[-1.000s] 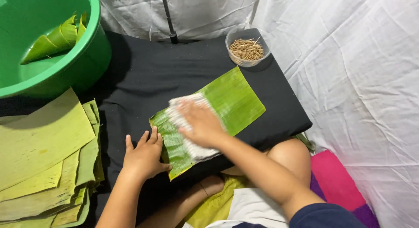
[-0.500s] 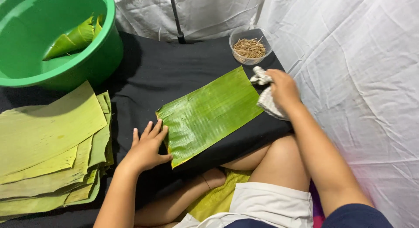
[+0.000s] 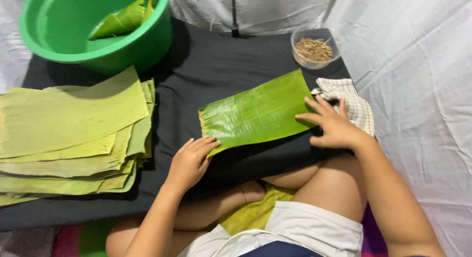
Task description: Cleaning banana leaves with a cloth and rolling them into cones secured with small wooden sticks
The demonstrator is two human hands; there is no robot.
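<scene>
Black tabletop (image 3: 206, 75) carries everything, with white cloth hung behind and to the right.

Stack of pale green banana-leaf sheets (image 3: 69, 134) lies at far left, several layers deep, edges staggered. Green plastic basin (image 3: 64, 36) stands at the top left, with folded leaf parcels (image 3: 123, 21) inside.

Single glossy banana leaf (image 3: 258, 112) lies flat near the middle of the tabletop, shiny side up, apart from the stack.

Checked cloth (image 3: 351, 102) is crumpled just beside the leaf's right edge, not held. Small clear bowl of thin sticks (image 3: 314, 49) stands above it, near the back edge.

Left hand (image 3: 189, 161): flat, fingers together, tips on the leaf's lower left corner. Right hand (image 3: 334, 124): fingers spread, tips at the leaf's right edge, holding nothing.

Judgement: the sheet is laid out and steadied at both ends, cloth set aside. The next move calls for an even grip on both corners so that the leaf does not split along its grain.
</scene>
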